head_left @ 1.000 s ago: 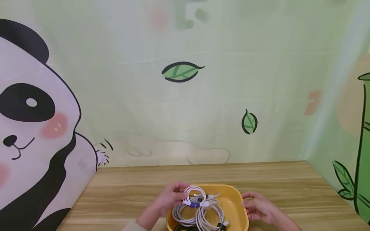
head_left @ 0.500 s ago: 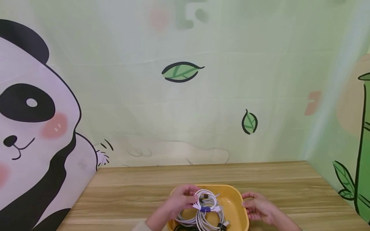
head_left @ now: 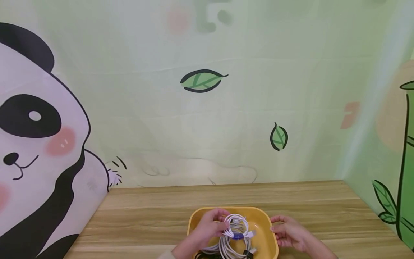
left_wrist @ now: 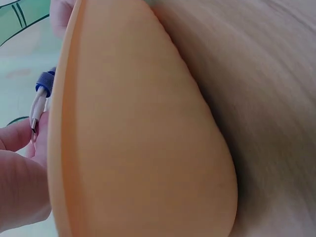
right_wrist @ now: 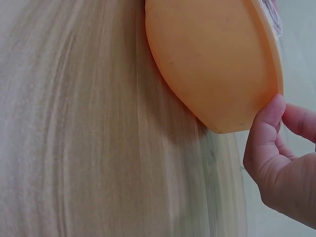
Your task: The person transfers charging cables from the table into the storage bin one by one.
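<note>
My left hand pinches a coiled white cable at its left side, over a yellow plastic bin. A blue strap binds the coil, and a white plug sticks out to the right. In the left wrist view, a connector shows beside the fingers, past the bin's outer wall. My right hand grips the bin's right rim, thumb against the outside in the right wrist view. Thicker grey cable coils lie in the bin, one with a black strap. My left hand partly hides them.
The bin stands on a wood-grain table. Black cable shows at the bin's lower left. Behind the table hangs a pale green backdrop printed with a panda and leaves.
My left hand has carried the white cable coil to the right and slightly toward me, over the bin. My right hand and the bin have stayed put.
</note>
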`<state>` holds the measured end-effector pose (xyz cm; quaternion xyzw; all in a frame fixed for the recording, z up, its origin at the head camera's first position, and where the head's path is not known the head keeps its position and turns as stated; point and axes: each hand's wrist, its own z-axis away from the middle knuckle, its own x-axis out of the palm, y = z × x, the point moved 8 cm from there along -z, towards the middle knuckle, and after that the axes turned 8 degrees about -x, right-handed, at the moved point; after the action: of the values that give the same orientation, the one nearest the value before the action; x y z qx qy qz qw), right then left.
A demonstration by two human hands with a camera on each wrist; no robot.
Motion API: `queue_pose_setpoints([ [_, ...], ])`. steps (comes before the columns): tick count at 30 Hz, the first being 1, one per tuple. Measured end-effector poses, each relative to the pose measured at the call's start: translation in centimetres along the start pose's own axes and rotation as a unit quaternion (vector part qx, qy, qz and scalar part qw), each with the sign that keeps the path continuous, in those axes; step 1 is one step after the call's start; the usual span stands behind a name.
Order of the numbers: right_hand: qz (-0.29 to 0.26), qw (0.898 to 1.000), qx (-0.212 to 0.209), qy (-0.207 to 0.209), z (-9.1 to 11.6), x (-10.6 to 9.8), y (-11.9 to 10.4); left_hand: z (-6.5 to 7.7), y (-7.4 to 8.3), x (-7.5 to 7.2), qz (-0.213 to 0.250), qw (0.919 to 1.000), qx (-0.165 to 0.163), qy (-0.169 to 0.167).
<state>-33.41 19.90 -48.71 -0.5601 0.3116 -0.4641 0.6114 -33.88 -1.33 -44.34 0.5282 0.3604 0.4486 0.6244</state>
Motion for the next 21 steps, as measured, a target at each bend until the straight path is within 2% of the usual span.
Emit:
queue_pose_setpoints([
  [10, 0.007, 1.0, -0.004, 0.024, 0.1, 0.1, -0.3, 0.1, -0.4, 1.5, 0.001, 1.0, -0.006, 0.006],
  [17, 0.002, 1.0, -0.004, 0.023, 0.1, 0.2, -0.3, 0.2, -0.8, 2.2, 0.001, 0.9992, -0.02, 0.035],
  [21, 0.0, 1.0, -0.007, 0.019, 0.2, 0.2, -0.3, -0.1, -1.0, 2.5, 0.004, 0.9988, -0.011, 0.046],
])
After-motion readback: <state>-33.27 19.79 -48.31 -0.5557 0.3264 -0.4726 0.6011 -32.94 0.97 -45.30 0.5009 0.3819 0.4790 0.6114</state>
